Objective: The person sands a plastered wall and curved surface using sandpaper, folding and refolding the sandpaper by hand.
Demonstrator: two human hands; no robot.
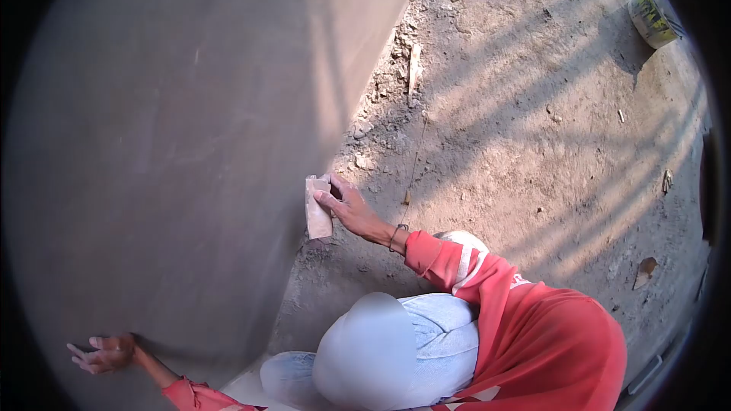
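Observation:
My right hand (pixel 344 205) is closed around a pale, dusty flat block (pixel 319 222), its thumb pressed on the near face. The block is at the lower edge of a smooth grey plastered wall (pixel 175 137), upright against or very near it; I cannot tell if it touches. A dark band circles my right wrist. Toward the bottom left, my left hand (pixel 106 354) is stretched out at the wall, fingers apart and holding nothing. Both arms wear red sleeves. Between them are my bent knees in light blue jeans (pixel 445 327), partly covered by a blurred round patch.
Dry, uneven dirt (pixel 502 144) spreads to the right of the wall, with loose rubble along its base. A thin wooden strip (pixel 413 68) lies there. A stained bucket (pixel 652 19) stands at the upper right, and a brown leaf-like scrap (pixel 646 272) lies lower down.

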